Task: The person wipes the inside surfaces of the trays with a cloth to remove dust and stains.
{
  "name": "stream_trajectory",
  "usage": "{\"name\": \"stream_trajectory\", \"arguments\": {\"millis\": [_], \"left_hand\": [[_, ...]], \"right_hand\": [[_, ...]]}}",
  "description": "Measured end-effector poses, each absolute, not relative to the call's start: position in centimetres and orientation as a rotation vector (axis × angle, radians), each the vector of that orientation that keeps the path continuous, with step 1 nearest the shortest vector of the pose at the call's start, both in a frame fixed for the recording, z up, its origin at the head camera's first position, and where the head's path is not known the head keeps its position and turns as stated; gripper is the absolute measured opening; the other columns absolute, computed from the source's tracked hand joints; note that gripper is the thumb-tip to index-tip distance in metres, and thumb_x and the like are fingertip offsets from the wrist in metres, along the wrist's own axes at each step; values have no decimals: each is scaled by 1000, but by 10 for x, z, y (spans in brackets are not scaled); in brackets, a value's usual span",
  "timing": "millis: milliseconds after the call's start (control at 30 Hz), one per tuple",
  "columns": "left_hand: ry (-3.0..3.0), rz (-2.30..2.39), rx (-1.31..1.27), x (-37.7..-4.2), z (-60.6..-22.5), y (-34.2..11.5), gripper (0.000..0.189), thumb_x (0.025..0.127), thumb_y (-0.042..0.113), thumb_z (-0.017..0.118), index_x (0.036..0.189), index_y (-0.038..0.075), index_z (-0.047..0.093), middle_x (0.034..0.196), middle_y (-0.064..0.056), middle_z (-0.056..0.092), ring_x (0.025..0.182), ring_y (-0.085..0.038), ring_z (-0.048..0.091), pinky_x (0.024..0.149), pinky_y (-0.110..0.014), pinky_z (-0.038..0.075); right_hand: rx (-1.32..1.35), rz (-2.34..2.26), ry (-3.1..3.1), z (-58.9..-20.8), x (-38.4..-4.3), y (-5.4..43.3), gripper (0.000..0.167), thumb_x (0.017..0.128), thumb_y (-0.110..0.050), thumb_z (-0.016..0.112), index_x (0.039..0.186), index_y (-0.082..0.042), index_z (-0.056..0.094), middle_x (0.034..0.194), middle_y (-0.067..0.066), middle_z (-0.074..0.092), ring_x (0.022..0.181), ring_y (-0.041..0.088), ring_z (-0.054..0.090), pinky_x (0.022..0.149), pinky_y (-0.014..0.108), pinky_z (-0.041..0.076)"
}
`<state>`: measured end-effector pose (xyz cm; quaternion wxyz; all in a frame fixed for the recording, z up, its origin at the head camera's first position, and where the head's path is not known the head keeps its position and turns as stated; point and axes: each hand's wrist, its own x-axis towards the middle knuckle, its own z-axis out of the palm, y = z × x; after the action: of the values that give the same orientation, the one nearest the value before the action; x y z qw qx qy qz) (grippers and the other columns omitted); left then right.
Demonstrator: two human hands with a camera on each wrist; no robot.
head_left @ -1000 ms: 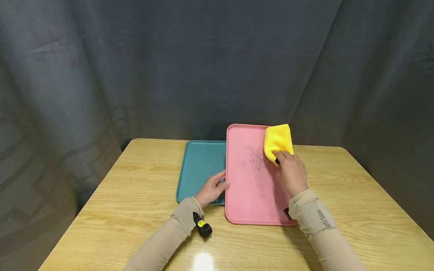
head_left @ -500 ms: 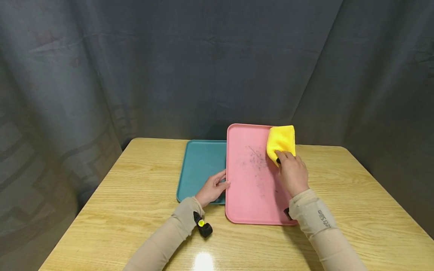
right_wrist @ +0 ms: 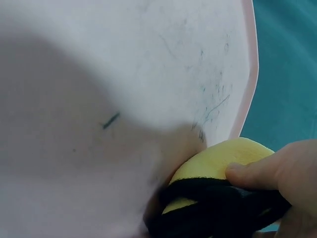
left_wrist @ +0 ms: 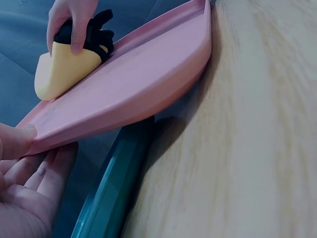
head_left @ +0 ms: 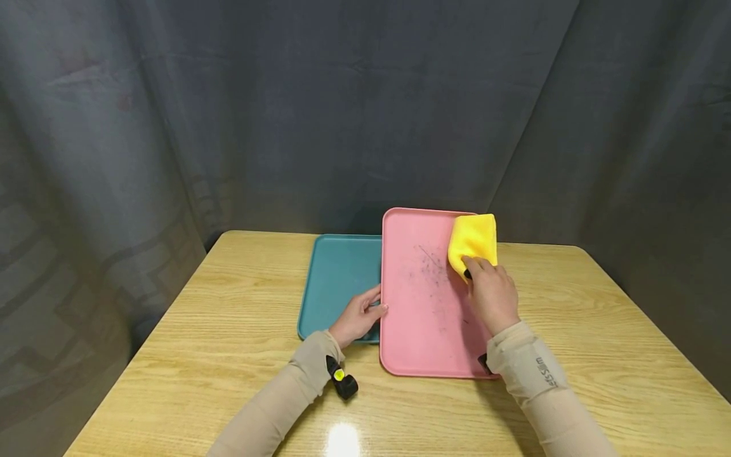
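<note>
A pink tray (head_left: 419, 336) with dark scribbled marks rests partly over a teal tray (head_left: 337, 273). My left hand (head_left: 356, 317) pinches the pink tray's left edge, thumb on top and fingers underneath; the left wrist view has that edge raised above the teal tray (left_wrist: 111, 183). Between the thumb and fingers of my right hand (head_left: 493, 295) is a yellow cleaning cloth (head_left: 475, 235) with black strips. It lies against the pink tray near its far right corner, which it covers. In the right wrist view, marks remain visible beside the yellow cloth (right_wrist: 230, 156).
Both trays are on a light wooden table (head_left: 228, 304). A dark grey curtain (head_left: 342, 114) hangs behind the table and along its sides. Black wrist cameras are strapped over the beige sleeves (head_left: 274, 406).
The yellow cloth has shifted slightly right over the pink tray, then barely back toward me, with my right hand. My left hand keeps its hold on the tray edge.
</note>
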<state>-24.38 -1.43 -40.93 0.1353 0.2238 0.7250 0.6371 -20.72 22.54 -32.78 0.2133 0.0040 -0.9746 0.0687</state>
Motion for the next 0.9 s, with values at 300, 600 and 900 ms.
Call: {"name": "stream_trajectory", "arguments": {"millis": [300,600,900], "left_hand": [[2103,1842,646,-242,-408,-16,55,98,10,48,148,8,25,147,-20,37,127,-33,48,103,-36,48],[2105,1836,655,-242,-409,-16,55,98,11,47,148,9,25,147,-20,36,127,-33,48,103,-37,47],[2128,1829,662,-243,-410,-16,55,98,13,48,148,8,25,147,-21,36,128,-33,47,103,-36,47]], "right_hand": [[56,195,-2703,-328,-207,218,44,83,-4,67,125,-3,56,118,23,60,94,41,58,80,54,50],[115,174,-2687,-332,-206,210,43,82,-2,67,124,-5,59,120,21,61,100,42,58,80,56,51],[158,168,-2652,-334,-206,205,41,82,1,65,122,-6,61,120,19,62,99,42,58,81,55,51]]}}
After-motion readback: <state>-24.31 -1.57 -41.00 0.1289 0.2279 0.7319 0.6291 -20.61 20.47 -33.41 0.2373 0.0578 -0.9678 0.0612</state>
